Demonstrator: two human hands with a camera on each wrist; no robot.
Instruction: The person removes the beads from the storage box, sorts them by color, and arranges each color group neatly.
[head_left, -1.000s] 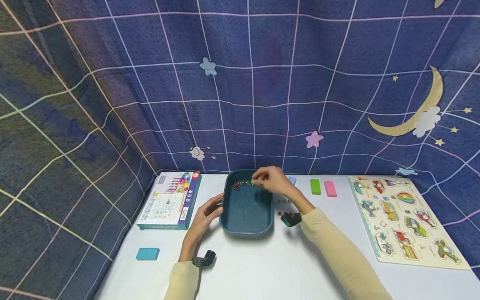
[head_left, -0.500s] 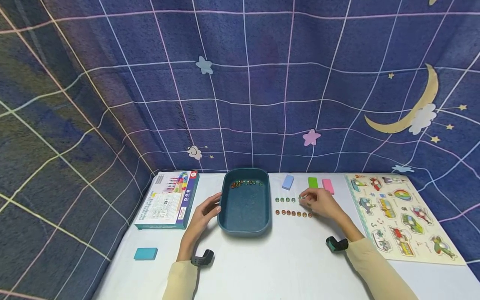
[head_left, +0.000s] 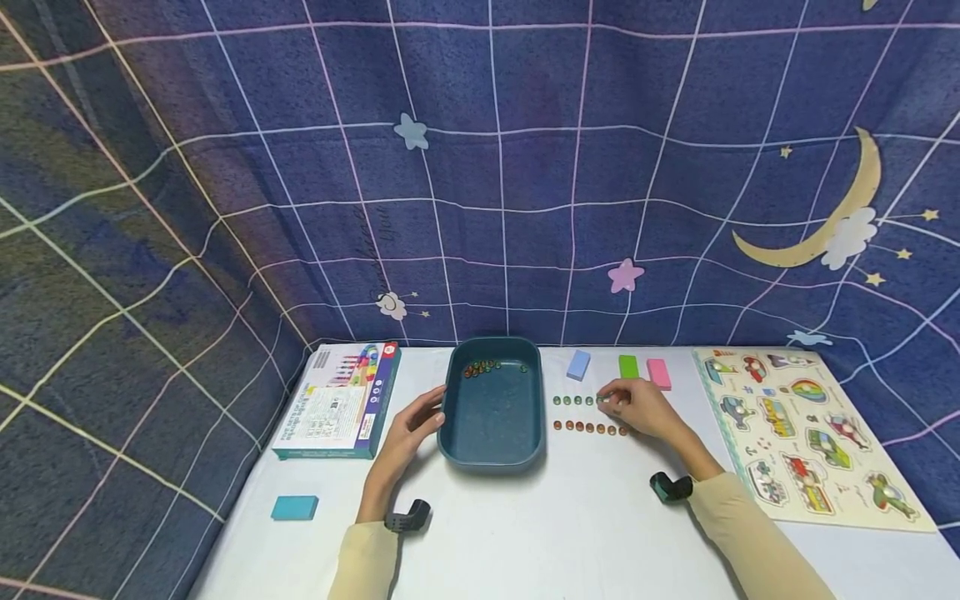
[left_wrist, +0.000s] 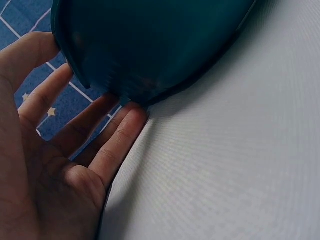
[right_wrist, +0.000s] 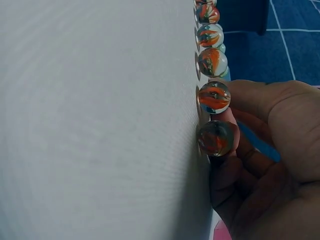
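My left hand [head_left: 405, 433] rests against the left side of a dark teal tray [head_left: 491, 465], its extended fingers touching the rim and outer wall in the left wrist view. Inside the tray, glass marbles [head_left: 480, 367] cluster at the far left, and one green marble [head_left: 523, 368] lies apart. On the white table to the right, green marbles [head_left: 577, 400] form a row, with a row of orange-streaked marbles [right_wrist: 212, 62] nearer the person. At the green row's right end, my right hand [head_left: 643, 408] pinches a green marble; in the right wrist view the fingertips are partly hidden behind the orange ones.
Behind the rows lie blue [head_left: 578, 365], green [head_left: 628, 367] and pink [head_left: 659, 374] blocks. A picture puzzle board [head_left: 810, 442] is at the right. A flat box [head_left: 337, 400] and a teal block [head_left: 294, 507] are at the left. A curtain [head_left: 480, 167] hangs behind the table.
My right hand has moved from over the tray to the right end of the green row and stays there. Marbles in the tray have shifted left. My left hand keeps its place.
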